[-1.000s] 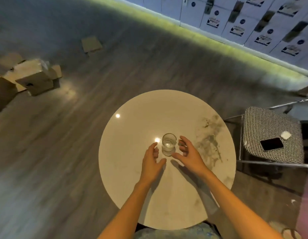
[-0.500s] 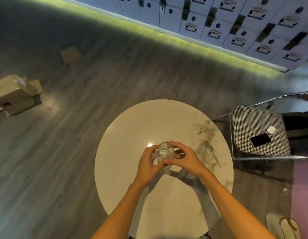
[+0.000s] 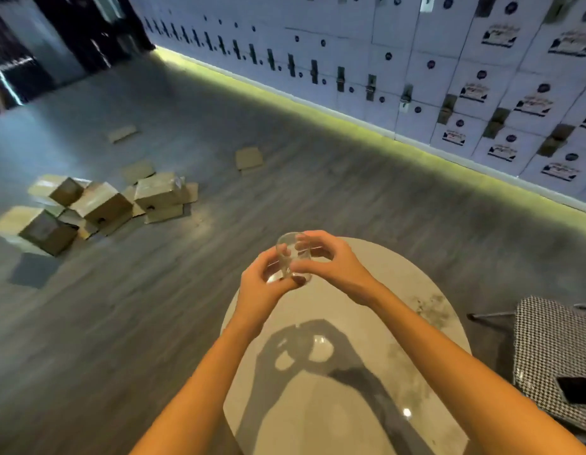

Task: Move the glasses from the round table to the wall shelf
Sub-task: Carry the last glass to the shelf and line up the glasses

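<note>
Head view: we grip the glass (image 3: 293,259) in both hands, left (image 3: 263,285) and right (image 3: 334,267), above the table (image 3: 433,339); shelf unseen, placing remains.

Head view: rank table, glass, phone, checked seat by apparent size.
1. Table, largest by far.
2. Checked seat, cut off by the frame edge.
3. Glass and phone: look alike, and the phone is partly cropped, so no ranking. The glass is raised nearer the camera.
</note>
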